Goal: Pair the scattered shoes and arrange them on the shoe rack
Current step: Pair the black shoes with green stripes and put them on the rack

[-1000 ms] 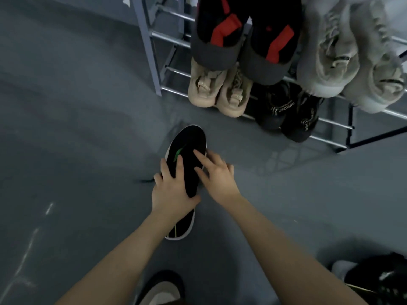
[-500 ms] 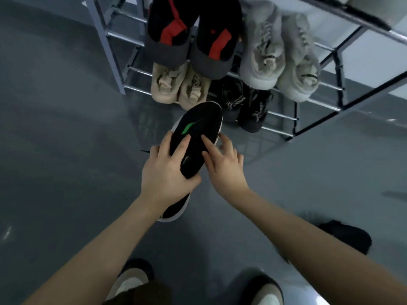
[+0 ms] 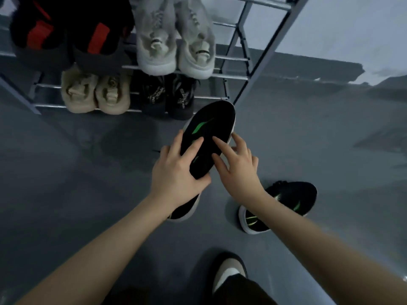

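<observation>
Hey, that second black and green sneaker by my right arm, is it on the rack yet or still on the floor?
Still on the floor. The second black and green sneaker lies on the grey floor, apart from the shoe rack.

Glossy dark grey floor, dim light; pale wall upper right with dark skirting.
</observation>
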{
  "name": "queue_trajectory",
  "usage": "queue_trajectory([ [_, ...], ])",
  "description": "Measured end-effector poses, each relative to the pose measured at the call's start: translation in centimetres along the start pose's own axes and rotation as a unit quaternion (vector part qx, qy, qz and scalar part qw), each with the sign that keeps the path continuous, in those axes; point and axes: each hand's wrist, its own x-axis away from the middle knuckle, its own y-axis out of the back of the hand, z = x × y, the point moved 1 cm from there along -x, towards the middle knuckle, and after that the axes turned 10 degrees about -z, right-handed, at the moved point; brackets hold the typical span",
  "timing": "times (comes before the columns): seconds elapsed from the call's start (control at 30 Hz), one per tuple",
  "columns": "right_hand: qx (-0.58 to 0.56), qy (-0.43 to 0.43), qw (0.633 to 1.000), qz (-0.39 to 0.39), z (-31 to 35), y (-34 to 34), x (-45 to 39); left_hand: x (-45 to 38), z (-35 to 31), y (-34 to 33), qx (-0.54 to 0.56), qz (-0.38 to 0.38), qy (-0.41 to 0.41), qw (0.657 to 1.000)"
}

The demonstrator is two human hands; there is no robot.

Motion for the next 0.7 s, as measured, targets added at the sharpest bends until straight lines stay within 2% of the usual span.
queue_trajectory([
  [0.23, -0.069, -0.125, 0.989, -0.028, -6.6, -2.2, 1.1, -0.7, -1.4, -7.1, 0.044, 0.086, -0.039, 0.995],
  [0.4, -0.003, -0.176, 0.984, -0.034, -10.7, -3.3, 3.4, 0.1, -2.1, -11.3, 0.023, 0.121, -0.063, 0.99],
  [0.53, 0.041, -0.297, 0.953, -0.042, -12.8, -3.9, 7.4, 0.3, -2.7, -13.9, 0.007, 0.134, -0.06, 0.989],
  [0.63, 0.074, -0.365, 0.928, -0.016, -14.1, -4.1, 9.9, 0.7, -2.9, -15.7, -0.019, 0.149, -0.075, 0.986],
  [0.7, 0.057, -0.428, 0.902, 0.005, -14.7, -4.3, 10.5, 1.4, -3.0, -16.6, -0.061, 0.184, -0.073, 0.978],
])
